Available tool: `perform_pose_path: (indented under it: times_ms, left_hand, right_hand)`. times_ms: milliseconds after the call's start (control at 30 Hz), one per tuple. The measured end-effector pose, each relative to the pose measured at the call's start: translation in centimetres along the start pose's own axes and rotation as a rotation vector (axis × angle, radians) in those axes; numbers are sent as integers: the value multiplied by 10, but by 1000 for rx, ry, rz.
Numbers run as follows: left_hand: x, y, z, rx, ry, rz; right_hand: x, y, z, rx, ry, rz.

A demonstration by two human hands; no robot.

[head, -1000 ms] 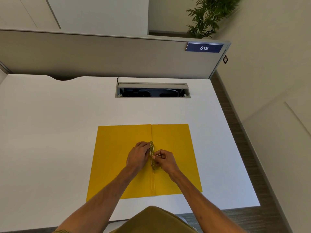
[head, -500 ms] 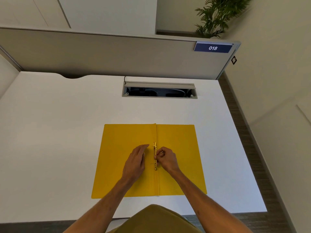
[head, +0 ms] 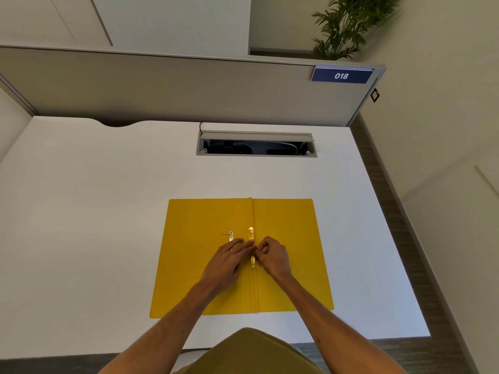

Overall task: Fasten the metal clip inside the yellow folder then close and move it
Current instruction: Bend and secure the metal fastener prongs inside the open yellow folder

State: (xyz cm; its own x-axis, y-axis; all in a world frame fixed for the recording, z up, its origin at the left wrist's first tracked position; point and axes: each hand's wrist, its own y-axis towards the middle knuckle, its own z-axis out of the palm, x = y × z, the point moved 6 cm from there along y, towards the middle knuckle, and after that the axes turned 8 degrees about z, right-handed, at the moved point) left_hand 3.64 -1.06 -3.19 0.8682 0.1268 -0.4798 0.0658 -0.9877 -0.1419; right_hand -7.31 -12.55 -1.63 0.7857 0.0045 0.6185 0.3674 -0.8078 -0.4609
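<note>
"018" on blue sign [head: 341,76]; open yellow folder [head: 291,238]; left hand [head: 226,261] flat, right hand [head: 272,256] pinching metal clip [head: 251,236].

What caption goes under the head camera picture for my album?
Two hands, left hand and right hand, work the metal clip at the spine of an open yellow folder on a white desk.

Metal clip [head: 252,249] middle under fingers [head: 244,248]
</note>
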Motion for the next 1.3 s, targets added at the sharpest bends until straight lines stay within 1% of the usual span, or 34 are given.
perform_pose_path:
  times_ms: [233, 400, 600, 833, 1067, 1300]
  left_hand:
    - [-1, 2, 0, -4, -13, -29]
    - [-3, 1, 2, -13, -12, -49]
    - [-4, -1, 3, -19, 0, -60]
    - [-6, -2, 2, -41, -26, -72]
    - [-7, -2, 2, -35, -34, -88]
    - [-8, -2, 3, -27, -17, -91]
  right_hand:
    - [-16, -12, -2, 54, 43, -47]
    - [-17, -28, -1, 70, -106, -178]
    - [-17, -40, -1, -66, -296, -288]
    - [-25, -46, -3, -176, -265, -280]
    - [-27, -52, 14, -132, -304, -337]
    - [-29, -49, 18, -108, -512, -445]
